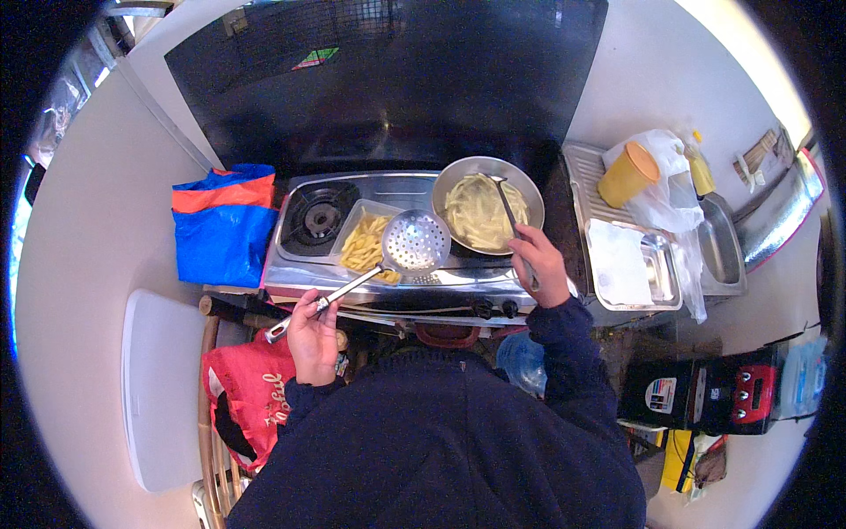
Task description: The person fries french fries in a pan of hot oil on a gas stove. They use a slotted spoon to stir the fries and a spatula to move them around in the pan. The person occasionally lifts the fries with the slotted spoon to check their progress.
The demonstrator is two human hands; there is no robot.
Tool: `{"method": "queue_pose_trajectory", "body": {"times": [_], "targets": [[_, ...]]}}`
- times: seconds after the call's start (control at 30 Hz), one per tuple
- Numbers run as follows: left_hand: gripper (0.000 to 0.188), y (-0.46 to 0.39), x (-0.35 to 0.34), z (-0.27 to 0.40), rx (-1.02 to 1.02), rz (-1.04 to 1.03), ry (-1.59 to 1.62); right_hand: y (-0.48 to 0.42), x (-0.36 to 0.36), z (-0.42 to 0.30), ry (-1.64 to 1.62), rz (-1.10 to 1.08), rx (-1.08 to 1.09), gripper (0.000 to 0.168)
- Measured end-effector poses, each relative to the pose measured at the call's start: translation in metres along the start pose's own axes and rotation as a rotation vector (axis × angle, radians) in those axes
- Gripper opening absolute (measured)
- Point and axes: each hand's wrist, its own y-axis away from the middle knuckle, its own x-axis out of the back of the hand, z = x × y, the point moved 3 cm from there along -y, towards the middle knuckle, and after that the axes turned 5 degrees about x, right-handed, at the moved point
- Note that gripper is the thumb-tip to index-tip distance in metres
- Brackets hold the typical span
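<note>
My left hand [315,337] grips the metal handle of a perforated skimmer [416,242]. The skimmer's round bowl hangs between a plastic container [362,210] and a wide metal pan [488,162], covering part of the container. Cut potato strips [365,243] fill the container. In the pan, paler potato strips [486,215] lie in bubbling oil. My right hand [538,261] is closed around the handle of a dark utensil [509,203], whose head dips among the strips at the pan's far side. That head is partly hidden, so its exact kind is unclear.
The pan stands on a two-burner gas stove [396,182]; its left burner [320,221] is bare. A blue and orange bag [225,228] sits left. To the right are a paper-lined metal tray [667,291], an orange-lidded canister [628,175] and a sink [720,238].
</note>
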Motion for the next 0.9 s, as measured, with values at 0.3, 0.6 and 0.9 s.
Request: {"method": "queue_pose_trajectory", "body": {"times": [0.3, 0.6, 0.9], "targets": [[0.024, 0.004, 0.001, 0.001, -0.025, 0.003, -0.021, 0.016, -0.043, 0.001, 0.112, -0.113, -0.004, 0.027], [0.024, 0.005, -0.004, 0.000, 0.009, 0.005, -0.034, 0.026, -0.036, -0.006, 0.090, -0.171, -0.024, 0.025], [0.023, 0.005, -0.007, 0.000, 0.008, 0.001, -0.025, 0.034, -0.017, -0.008, -0.010, -0.307, -0.151, 0.023]]}}
